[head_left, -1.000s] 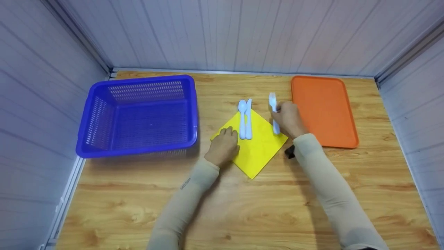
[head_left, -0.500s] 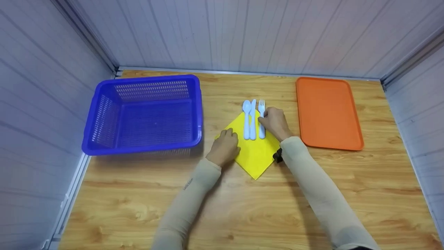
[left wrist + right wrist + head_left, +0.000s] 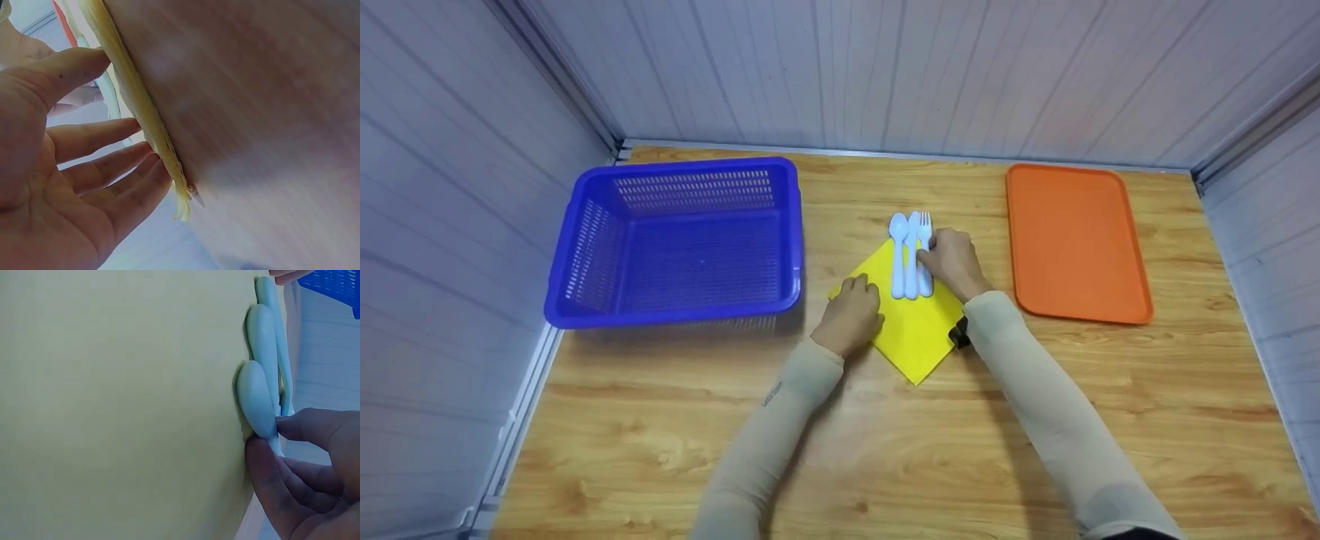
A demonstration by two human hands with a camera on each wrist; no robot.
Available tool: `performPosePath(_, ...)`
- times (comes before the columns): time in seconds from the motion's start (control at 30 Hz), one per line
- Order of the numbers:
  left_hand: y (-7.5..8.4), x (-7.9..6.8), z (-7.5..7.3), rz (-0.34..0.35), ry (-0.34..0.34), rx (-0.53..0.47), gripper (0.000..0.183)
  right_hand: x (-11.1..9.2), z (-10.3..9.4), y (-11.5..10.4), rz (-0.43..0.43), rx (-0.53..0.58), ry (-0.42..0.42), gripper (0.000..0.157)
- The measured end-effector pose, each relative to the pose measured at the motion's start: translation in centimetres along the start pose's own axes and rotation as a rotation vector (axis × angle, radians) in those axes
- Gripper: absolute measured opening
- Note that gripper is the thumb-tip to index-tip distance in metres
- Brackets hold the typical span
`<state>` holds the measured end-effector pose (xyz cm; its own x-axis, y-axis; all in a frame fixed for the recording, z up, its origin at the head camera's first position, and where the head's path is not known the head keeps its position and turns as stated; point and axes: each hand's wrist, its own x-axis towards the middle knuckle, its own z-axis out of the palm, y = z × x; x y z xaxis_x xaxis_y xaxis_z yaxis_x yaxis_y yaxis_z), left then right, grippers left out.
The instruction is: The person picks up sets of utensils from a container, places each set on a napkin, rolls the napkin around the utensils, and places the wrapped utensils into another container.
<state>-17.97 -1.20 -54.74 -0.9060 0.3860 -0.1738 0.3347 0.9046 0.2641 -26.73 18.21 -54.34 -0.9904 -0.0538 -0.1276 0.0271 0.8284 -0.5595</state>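
Observation:
A yellow napkin (image 3: 915, 339) lies on the wooden table, one corner pointing toward me. Across its far half lie a light-coloured spoon (image 3: 898, 259), a knife (image 3: 912, 262) and a fork (image 3: 925, 225), close side by side. My right hand (image 3: 956, 264) pinches the fork between thumb and fingers; in the right wrist view the fork's handle (image 3: 256, 396) rests on the napkin beside the other two handles. On the napkin's left side rests my left hand (image 3: 851, 313). The left wrist view has its thumb and fairly straight fingertips touching the napkin (image 3: 140, 98).
A blue plastic basket (image 3: 793, 285) with slotted walls stands at the left. Off to the right lies an orange tray (image 3: 1078, 244). White panel walls (image 3: 840, 75) border the table's back and sides. A small black object (image 3: 958, 334) shows by the right wrist.
My right hand has brought the fork leftward from the napkin's right corner and set it against the knife. The left hand stays on the napkin. The head view has shifted slightly.

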Motion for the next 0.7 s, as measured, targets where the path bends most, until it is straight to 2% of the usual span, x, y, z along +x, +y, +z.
performPosePath(0.27, 0.02, 0.05, -0.1, 0.001, -0.001, 0.005, 0.047, -0.13, -0.06, -0.16, -0.006, -0.003, -0.01, 0.024)
performPosePath(0.5, 0.14, 0.1, -0.33, -0.027, -0.053, -0.036, 0.051, -0.17, -0.07, -0.08, -0.008, -0.018, -0.008, 0.024)
performPosePath(0.7, 0.02, 0.06, -0.24, -0.023, -0.043, -0.02, 0.053, -0.41, -0.11, -0.03, -0.007, -0.002, -0.005, 0.025)
